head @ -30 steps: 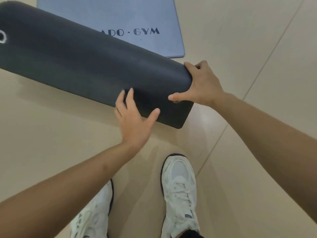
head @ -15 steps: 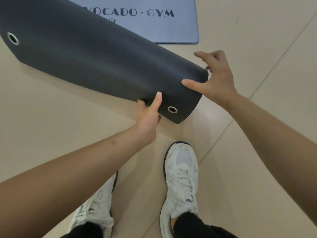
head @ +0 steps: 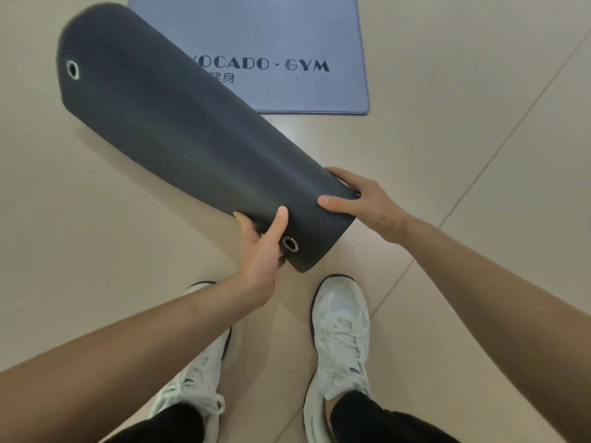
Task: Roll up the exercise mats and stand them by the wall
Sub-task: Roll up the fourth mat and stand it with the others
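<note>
A dark grey exercise mat [head: 179, 148], rolled into a thick tube with metal eyelets at both ends, hangs above the floor and runs from upper left to lower right. My left hand [head: 260, 251] grips its near end from below, thumb lying on top beside one eyelet. My right hand [head: 361, 203] clasps the same end from the right, thumb on top and fingers curled round the far side. A second mat [head: 287, 33], blue-grey with "GYM" lettering, lies flat on the floor behind the roll.
Beige floor tiles [head: 479, 155] with thin joints spread all around. My two white sneakers [head: 339, 340] stand just below the roll's near end. No wall shows in this view.
The roll's far end has swung upward and toward me. My right hand went from hovering beside the near end to gripping it; my left hand kept its hold underneath.
</note>
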Tool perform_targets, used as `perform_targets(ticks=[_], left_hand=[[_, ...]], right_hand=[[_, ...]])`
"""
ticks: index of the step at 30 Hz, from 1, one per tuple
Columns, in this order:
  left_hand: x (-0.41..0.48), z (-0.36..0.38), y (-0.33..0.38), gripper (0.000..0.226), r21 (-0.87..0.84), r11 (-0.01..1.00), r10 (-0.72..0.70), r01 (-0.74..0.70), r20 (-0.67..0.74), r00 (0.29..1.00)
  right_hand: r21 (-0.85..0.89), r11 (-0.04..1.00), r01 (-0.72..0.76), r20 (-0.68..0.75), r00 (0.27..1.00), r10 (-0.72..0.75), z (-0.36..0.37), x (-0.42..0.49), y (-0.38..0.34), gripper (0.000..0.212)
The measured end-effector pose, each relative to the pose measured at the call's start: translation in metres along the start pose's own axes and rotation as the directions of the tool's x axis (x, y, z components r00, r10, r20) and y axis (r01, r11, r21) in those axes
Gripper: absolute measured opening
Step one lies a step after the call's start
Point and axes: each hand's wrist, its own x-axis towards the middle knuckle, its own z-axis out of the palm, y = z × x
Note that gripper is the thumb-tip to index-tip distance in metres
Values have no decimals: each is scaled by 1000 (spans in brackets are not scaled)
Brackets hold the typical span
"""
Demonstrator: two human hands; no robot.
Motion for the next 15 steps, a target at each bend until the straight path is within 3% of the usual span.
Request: perform_targets(ticks=[5,9,11,15], left_hand=[[-47,-56,40,90,87,992,88,-90,19,996],[-85,-90,85,78,136,986,97,-96,-2,995],[-105,-107,110,77,155,982,111,-108,-6,994],[-148,-139,169,101,212,963,173,-169,-1,985]], right_hand=[[139,988,74,64,994,-84,56,-42,-40,63],[100,987,126,131,982,-139,75,-67,-91,87],[77,985,156,170,971,-167,83,-77,-120,89],[41,967,253,247,935,-255,92,-97,-201,82]])
